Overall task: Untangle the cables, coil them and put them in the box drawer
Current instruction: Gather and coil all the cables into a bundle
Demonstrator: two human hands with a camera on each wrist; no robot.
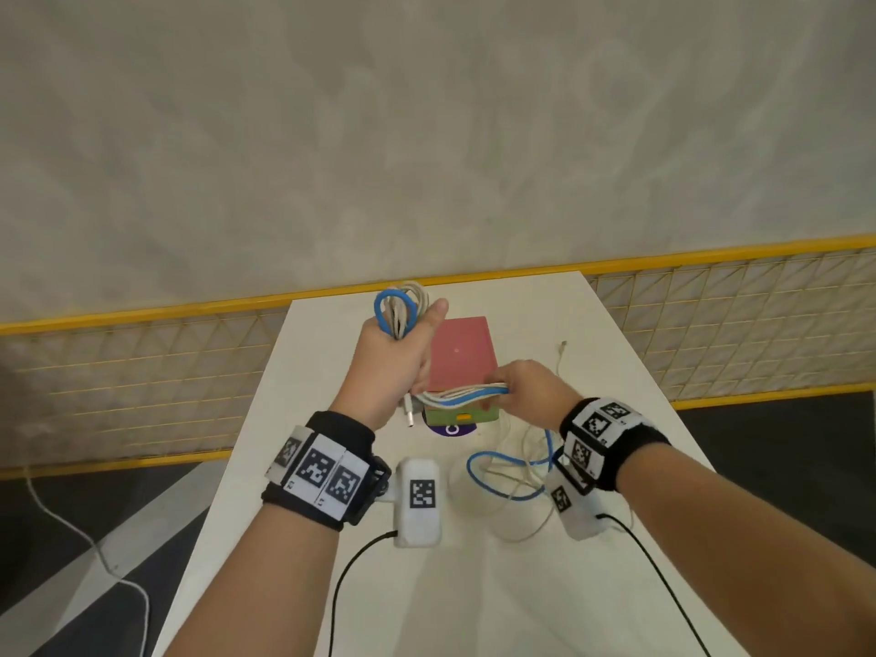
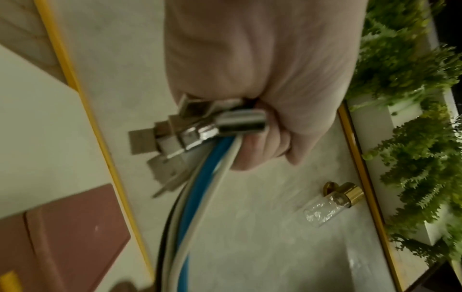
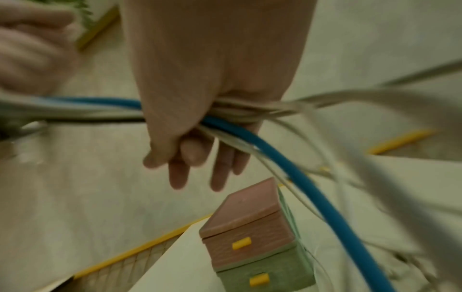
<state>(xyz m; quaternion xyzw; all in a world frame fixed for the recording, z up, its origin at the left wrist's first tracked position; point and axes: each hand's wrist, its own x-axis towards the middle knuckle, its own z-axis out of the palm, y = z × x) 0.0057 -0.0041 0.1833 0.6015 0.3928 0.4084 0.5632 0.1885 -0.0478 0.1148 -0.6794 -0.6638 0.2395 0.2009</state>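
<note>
My left hand (image 1: 396, 358) is raised over the table and grips a bundle of blue and white cables (image 1: 400, 311), with loops sticking out above the fist. Several metal connectors (image 2: 200, 134) poke out below the fist (image 2: 262, 89). From there the cables (image 1: 462, 395) run right into my right hand (image 1: 524, 388), whose fingers (image 3: 200, 154) curl round them. The rest of the cables (image 1: 512, 467) lies loose on the table by my right wrist. The box drawer (image 1: 462, 355) stands behind my hands, pink on top and green below, both drawers (image 3: 252, 247) closed.
The white table (image 1: 332, 467) is narrow, with a yellow-railed mesh fence (image 1: 142, 362) behind it. One white cable end (image 1: 562, 346) lies right of the box. The left wrist view shows a small glass vial (image 2: 332, 203) with a gold cap and green plants (image 2: 412, 118).
</note>
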